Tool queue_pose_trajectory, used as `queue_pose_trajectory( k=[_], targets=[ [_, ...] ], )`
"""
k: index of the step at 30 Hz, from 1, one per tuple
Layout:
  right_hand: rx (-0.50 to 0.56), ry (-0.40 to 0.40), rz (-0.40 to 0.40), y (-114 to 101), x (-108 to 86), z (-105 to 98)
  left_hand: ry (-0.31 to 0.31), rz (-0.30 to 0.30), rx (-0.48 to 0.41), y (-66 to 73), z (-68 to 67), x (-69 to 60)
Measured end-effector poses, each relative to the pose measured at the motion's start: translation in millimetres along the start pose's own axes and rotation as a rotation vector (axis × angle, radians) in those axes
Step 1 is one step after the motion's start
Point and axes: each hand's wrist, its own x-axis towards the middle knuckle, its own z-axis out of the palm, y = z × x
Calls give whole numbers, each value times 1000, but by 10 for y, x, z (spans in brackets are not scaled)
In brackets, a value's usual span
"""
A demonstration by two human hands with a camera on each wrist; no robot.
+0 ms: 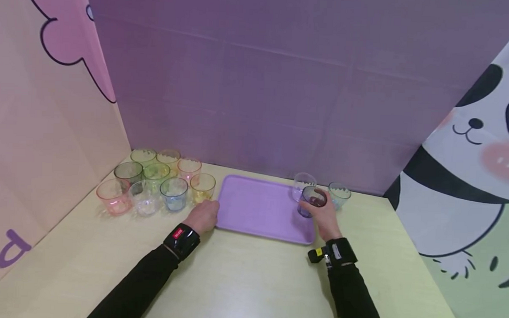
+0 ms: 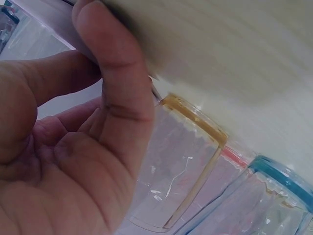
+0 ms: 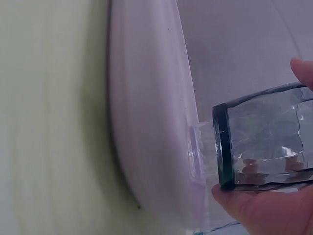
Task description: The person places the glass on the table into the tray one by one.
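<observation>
Cup [image 3: 266, 142], dark-rimmed, in right grip [image 1: 326, 217]; left grip [image 1: 203, 216] holds tray [image 1: 261, 208].

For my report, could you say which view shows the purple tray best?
The head view: nearly the whole purple tray shows from above. The right wrist view gives only its side; the left wrist, a small part.

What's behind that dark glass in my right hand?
Behind the dark glass stands a clear glass, with the purple backdrop farther back. The dark glass covers the clear one's lower right side, so that part can't be made out.
</observation>
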Motion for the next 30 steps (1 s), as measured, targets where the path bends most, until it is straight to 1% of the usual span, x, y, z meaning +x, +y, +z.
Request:
queue_pose_trajectory(
  k=[1, 5, 10, 12, 17, 20, 23, 30],
  targets=[
    [-18, -5, 7, 1, 2, 7, -1, -1, 0, 0, -1, -1],
    [-37, -20, 29, 9, 4, 26, 4, -1, 2, -4, -2, 0],
    [-102, 1, 59, 4, -15, 25, 8, 4, -5, -10, 2, 3],
    [-119, -5, 70, -1, -27, 29, 8, 6, -5, -17, 7, 1],
    [-165, -44, 42, -7, -42, 43, 8, 9, 0, -17, 12, -2],
    [-190, -49, 25, -5, -39, 48, 1, 3, 3, -15, 14, -1],
    [-183, -52, 25, -2, -36, 52, 0, 1, 3, -12, 14, 0],
    [-125, -69, 46, 8, -27, 58, 3, -1, 6, -6, 12, -3]
  ],
)
